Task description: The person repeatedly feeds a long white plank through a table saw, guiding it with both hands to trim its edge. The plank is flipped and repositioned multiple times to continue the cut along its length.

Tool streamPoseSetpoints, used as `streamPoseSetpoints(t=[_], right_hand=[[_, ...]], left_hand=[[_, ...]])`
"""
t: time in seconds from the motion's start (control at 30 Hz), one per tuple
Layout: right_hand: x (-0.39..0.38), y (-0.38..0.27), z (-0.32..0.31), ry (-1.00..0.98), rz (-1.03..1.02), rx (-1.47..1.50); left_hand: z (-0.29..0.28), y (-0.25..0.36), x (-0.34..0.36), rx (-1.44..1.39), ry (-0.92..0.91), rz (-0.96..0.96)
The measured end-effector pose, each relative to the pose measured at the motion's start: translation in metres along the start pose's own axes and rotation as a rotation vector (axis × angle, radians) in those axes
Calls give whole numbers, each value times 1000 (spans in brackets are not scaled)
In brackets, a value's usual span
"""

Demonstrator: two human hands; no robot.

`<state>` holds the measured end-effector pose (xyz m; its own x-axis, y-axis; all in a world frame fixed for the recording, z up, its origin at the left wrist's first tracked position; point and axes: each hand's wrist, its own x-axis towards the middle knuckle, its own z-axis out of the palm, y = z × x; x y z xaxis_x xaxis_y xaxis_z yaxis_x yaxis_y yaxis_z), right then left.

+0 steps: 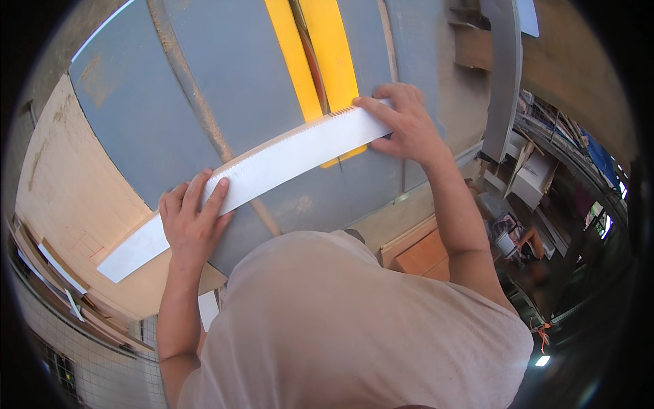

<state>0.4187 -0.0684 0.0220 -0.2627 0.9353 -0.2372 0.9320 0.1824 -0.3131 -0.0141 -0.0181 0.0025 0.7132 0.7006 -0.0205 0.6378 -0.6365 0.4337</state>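
A long white board [293, 163] with a bare wood-coloured long edge lies slantwise across a grey machine table [245, 61]. Its left end reaches over a pale wooden panel [61, 198]. My left hand [194, 215] grips it left of the middle, fingers over its far edge. Around its right end my right hand [405, 126] is closed, thumb and fingers on opposite edges. Beside the right fingers, a row of small dark notches or marks shows along the far edge. The board crosses a yellow slotted insert [334, 54] and hides part of the slot.
A grey upright rail [504, 82] stands to the right of the table. Beyond it are stacked boards and offcuts [535, 177]. Wood strips [61, 273] lie at the lower left. A reddish-brown box or panel [422, 258] is low beside my right arm. Dusty grooves [197, 102] run along the table.
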Motion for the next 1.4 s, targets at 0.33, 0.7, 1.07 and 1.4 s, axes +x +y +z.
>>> streamPoseSetpoints(t=[0.33, 0.7, 1.07, 1.4], right_hand=[[-2, 2, 0, 11, 11, 14], [-3, 3, 3, -12, 56, 34], [-4, 4, 3, -26, 62, 7], [1, 5, 6, 46, 3, 1]], left_hand=[[-4, -8, 8, 15, -21, 51], [-2, -9, 6, 15, -20, 46], [-3, -8, 10, 14, -23, 56], [-5, -11, 10, 13, -21, 50]])
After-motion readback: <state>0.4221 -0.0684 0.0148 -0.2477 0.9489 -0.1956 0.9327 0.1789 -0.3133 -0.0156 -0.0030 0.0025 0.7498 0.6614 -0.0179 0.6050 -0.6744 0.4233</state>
